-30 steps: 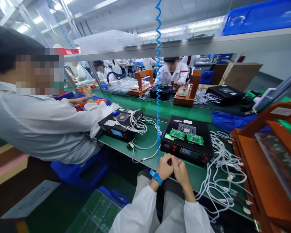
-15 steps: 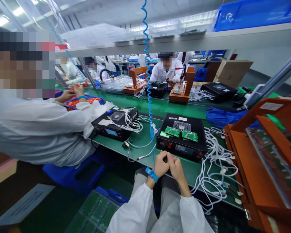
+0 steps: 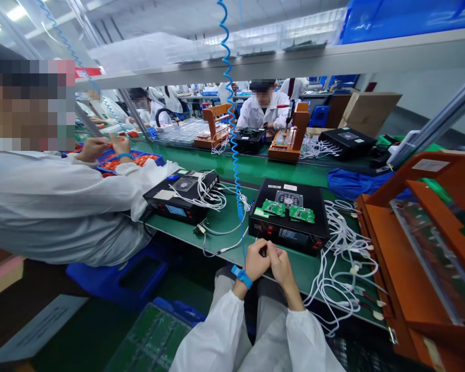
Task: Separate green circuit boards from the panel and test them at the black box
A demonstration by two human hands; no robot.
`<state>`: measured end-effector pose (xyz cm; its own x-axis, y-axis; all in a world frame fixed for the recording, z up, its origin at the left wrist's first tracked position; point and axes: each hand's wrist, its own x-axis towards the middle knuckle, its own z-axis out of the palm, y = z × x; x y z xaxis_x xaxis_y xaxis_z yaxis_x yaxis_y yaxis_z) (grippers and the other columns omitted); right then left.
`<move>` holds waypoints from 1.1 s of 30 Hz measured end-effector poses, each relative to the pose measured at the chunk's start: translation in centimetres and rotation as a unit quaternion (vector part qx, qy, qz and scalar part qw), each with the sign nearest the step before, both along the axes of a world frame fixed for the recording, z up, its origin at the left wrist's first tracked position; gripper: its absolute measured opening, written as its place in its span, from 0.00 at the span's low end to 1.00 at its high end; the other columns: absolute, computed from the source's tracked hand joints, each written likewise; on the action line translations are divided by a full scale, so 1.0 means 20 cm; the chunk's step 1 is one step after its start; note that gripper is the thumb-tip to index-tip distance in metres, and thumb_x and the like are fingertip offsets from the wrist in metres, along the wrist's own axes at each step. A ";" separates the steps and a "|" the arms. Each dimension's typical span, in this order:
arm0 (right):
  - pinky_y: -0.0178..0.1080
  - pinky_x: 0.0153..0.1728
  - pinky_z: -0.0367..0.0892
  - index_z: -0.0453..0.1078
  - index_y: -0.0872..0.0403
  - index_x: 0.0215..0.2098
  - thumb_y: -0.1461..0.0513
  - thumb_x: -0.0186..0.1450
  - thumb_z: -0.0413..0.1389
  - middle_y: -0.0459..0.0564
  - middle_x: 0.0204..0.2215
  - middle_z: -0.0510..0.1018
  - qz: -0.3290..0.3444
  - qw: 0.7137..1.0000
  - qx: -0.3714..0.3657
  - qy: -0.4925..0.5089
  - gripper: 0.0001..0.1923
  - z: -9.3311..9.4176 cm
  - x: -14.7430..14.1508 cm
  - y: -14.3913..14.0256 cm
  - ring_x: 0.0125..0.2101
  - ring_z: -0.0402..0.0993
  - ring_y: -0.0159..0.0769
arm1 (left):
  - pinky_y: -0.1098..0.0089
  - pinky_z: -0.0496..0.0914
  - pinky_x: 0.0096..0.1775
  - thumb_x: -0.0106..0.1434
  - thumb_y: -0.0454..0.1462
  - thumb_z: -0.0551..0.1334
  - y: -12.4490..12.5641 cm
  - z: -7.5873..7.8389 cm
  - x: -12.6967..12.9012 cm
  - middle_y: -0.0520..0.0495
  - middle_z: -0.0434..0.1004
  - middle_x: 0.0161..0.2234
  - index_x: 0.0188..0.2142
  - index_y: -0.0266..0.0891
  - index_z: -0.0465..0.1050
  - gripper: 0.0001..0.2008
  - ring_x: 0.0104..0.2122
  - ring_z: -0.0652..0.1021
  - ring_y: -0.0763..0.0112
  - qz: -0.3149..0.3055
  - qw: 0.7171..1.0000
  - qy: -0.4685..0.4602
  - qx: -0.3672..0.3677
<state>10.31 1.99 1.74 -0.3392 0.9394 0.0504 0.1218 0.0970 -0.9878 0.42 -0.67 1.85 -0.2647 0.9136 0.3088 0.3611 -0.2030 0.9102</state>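
My left hand [image 3: 257, 260] and my right hand [image 3: 281, 266] meet at the bench's front edge, thumbs and fingertips pinched together. Anything between those fingers is hidden or too small to make out. A blue wrist strap [image 3: 242, 277] circles my left wrist, its coiled blue cord [image 3: 234, 155] running up overhead. Just beyond my hands stands a black box [image 3: 264, 219] with a fan grille, a lit display and red buttons. Two green circuit boards, a left board [image 3: 273, 207] and a right board [image 3: 301, 214], lie on its top.
White cables [image 3: 335, 268] pile up right of the box, beside an orange fixture [image 3: 387, 248]. To the left sit a second black box [image 3: 166, 206] and a small cabled board [image 3: 200, 228]. A co-worker's sleeve [image 3: 62, 191] reaches over the bench at left. A shelf [image 3: 263, 58] crosses above.
My view has shifted slightly, so the bench sits a little further left and higher in the picture. My hands stay pinched together in nearly the same place.
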 end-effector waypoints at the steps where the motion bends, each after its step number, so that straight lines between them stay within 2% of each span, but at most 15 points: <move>1: 0.33 0.27 0.58 0.60 0.54 0.20 0.43 0.68 0.47 0.46 0.19 0.66 0.000 1.000 0.000 -0.001 0.28 0.00 0.00 0.00 0.24 0.63 0.32 | 0.72 0.63 0.32 0.61 0.30 0.61 0.00 0.00 0.00 0.50 0.72 0.27 0.29 0.36 0.76 0.06 0.29 0.70 0.71 0.000 1.000 -0.001 0.000; 7: 0.33 0.26 0.57 0.59 0.53 0.21 0.42 0.68 0.47 0.47 0.20 0.67 0.000 1.000 0.000 -0.004 0.28 0.01 0.00 -0.01 0.24 0.63 0.32 | 0.72 0.63 0.32 0.61 0.30 0.61 0.00 0.01 0.00 0.50 0.72 0.27 0.29 0.36 0.75 0.06 0.29 0.70 0.72 -0.003 1.000 -0.005 0.003; 15: 0.33 0.27 0.59 0.57 0.52 0.20 0.41 0.68 0.45 0.46 0.19 0.66 -0.005 1.000 0.002 -0.006 0.29 0.01 0.00 -0.01 0.23 0.62 0.32 | 0.72 0.61 0.30 0.61 0.32 0.61 0.00 0.01 0.00 0.53 0.67 0.25 0.29 0.36 0.75 0.05 0.27 0.67 0.73 -0.001 1.000 0.004 0.013; 20: 0.34 0.27 0.59 0.60 0.53 0.20 0.40 0.68 0.44 0.47 0.19 0.67 -0.004 1.000 -0.008 -0.011 0.31 0.01 0.00 -0.01 0.23 0.63 0.33 | 0.72 0.60 0.30 0.62 0.32 0.61 0.00 0.01 0.00 0.53 0.65 0.25 0.27 0.37 0.73 0.07 0.27 0.66 0.73 0.004 1.000 0.012 0.013; 27: 0.34 0.25 0.58 0.61 0.54 0.20 0.38 0.67 0.43 0.47 0.18 0.67 -0.009 1.000 -0.011 -0.026 0.33 0.02 0.00 -0.01 0.22 0.62 0.33 | 0.71 0.60 0.30 0.63 0.33 0.60 0.00 0.00 0.00 0.52 0.66 0.25 0.28 0.37 0.73 0.07 0.27 0.66 0.73 0.004 1.000 0.015 0.009; 33: 0.34 0.27 0.58 0.62 0.54 0.20 0.41 0.68 0.45 0.47 0.19 0.67 -0.006 1.000 0.006 -0.022 0.30 0.02 0.00 -0.01 0.24 0.64 0.33 | 0.72 0.61 0.30 0.63 0.36 0.63 0.00 -0.01 0.00 0.52 0.67 0.25 0.27 0.37 0.73 0.08 0.27 0.67 0.73 0.006 1.000 0.007 0.010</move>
